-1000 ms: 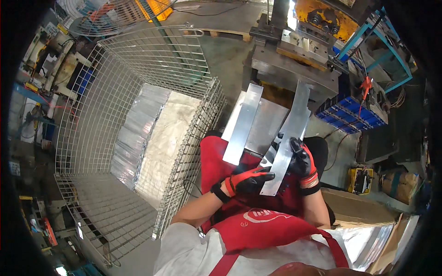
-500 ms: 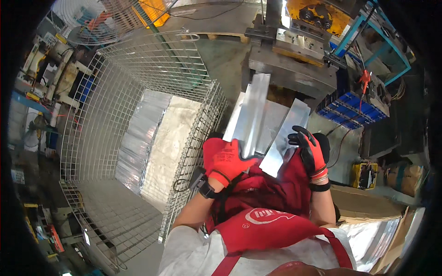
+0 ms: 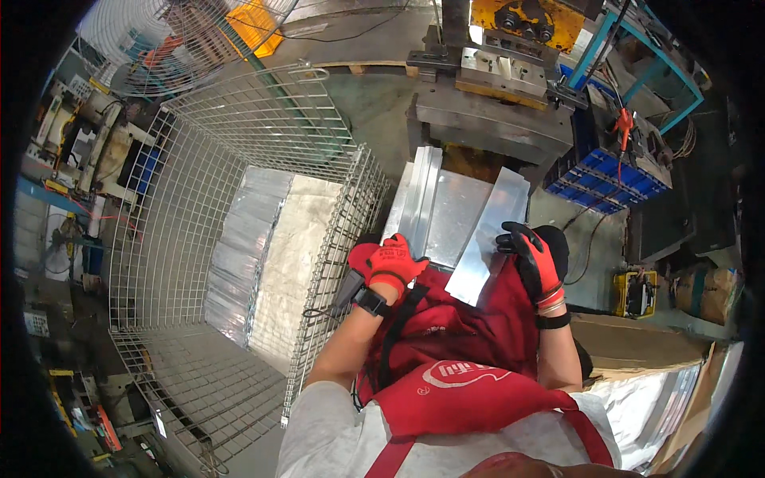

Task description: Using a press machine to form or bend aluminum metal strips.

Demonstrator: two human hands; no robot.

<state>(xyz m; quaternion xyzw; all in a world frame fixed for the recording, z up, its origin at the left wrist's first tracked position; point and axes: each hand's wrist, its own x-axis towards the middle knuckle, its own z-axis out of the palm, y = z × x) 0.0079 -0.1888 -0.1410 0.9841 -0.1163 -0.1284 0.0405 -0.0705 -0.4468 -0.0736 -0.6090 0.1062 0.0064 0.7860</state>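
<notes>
My left hand (image 3: pixel 396 263), in a red glove, closes over the near end of a bent metal strip (image 3: pixel 421 195) with lengthwise folds. This strip lies along the left side of a metal-topped stand (image 3: pixel 458 211) in front of my lap. My right hand (image 3: pixel 535 261), in a red glove with black fingers, has its fingers curled at the right edge of a flat, shiny metal strip (image 3: pixel 488 239). That strip slants across the stand's right side, its near end over my red apron (image 3: pixel 470 334). The right thumb's grip is partly hidden.
A wire mesh cage (image 3: pixel 319 271) with stacked metal strips (image 3: pixel 243 247) stands on the left. Ahead is a machine with a steel bed (image 3: pixel 490 119). A blue crate (image 3: pixel 602 179) stands at the right, and an open cardboard box (image 3: pixel 637 350) at the near right.
My left hand has drawn back slightly left, and the bent strip has shifted left and lower onto the stand. The right hand and flat strip stay nearly in place; the view has shifted slightly.
</notes>
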